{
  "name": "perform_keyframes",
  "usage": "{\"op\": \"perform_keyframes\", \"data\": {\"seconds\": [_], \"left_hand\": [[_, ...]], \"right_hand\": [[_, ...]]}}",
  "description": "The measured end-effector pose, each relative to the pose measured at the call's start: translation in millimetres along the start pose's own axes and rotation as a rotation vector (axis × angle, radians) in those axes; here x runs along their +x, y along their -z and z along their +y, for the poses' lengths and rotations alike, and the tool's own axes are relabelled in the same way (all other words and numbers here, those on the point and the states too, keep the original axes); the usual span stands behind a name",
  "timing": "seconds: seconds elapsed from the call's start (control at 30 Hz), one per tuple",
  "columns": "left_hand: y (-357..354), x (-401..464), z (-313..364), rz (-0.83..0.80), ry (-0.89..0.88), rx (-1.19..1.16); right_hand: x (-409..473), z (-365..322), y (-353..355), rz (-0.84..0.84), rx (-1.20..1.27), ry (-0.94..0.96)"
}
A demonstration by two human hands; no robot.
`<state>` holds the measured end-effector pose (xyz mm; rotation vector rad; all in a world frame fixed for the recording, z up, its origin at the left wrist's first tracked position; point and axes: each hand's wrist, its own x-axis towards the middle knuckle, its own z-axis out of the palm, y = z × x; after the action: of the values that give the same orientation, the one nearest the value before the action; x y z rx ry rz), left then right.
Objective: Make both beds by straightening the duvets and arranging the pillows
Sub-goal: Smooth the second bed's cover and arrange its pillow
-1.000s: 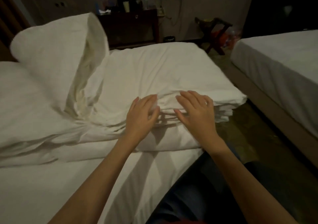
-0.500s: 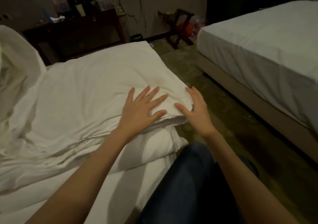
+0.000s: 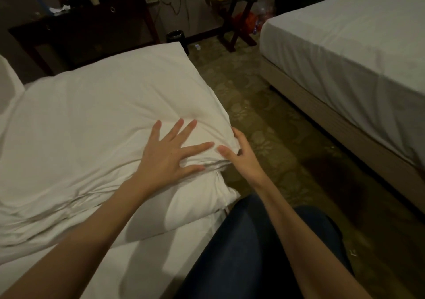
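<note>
**Near bed: folded duvet, corner in hand**

- Duvet [image 3: 110, 119]: white, folded in thick layers, lying across the near bed [image 3: 138, 259] and reaching its right edge. Its near-right corner is where both my hands work.
- My left hand [image 3: 171, 155]: fingers spread and straight, palm flat on the top layer just inside that corner. I judge it is there to pin the fold down so the layers do not slide.
- My right hand [image 3: 241, 155]: at the very corner, over the bed's right edge, thumb on top and fingers curled round the side of the fabric, pinching the stacked layers. This looks like the grip for finding and lifting an edge to open the fold out.
- Second bed [image 3: 345, 52]: across the floor to the right, well apart; only a fitted sheet shows on the part in view. No duvet on it here, so the task seems far from done.
- Pillow [image 3: 9, 84]: a white edge at the far left, mostly cut off.
- Containers: a small dark bin [image 3: 176, 37] on the floor by the dark desk [image 3: 87, 26]; contents too dim to tell. The desk top carries clutter I cannot identify.
</note>
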<state>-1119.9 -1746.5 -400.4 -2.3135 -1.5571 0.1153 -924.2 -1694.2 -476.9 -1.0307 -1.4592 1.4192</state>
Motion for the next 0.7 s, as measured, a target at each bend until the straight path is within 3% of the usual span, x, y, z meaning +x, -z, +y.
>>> {"op": "perform_keyframes", "data": {"seconds": [0.17,0.43,0.63,0.7], "left_hand": [[1.4,-0.4,4.8,0.004,0.058,-0.05],[10.5,-14.2,25.6,-0.006,0.108,0.057],[42.9,-28.5,8.4,0.105,0.017,-0.054],[57.6,-36.1,0.7,0.018,0.018,-0.048]], "right_hand": [[2.2,-7.9,0.6,0.081,0.072,0.056],[-20.9,-27.9,-6.6,0.144,0.139,0.095],[-38.8,-53.6,-25.1,0.167,0.136,0.164],[-46.6,-61.1,-32.1,0.168,0.131,0.183]]}}
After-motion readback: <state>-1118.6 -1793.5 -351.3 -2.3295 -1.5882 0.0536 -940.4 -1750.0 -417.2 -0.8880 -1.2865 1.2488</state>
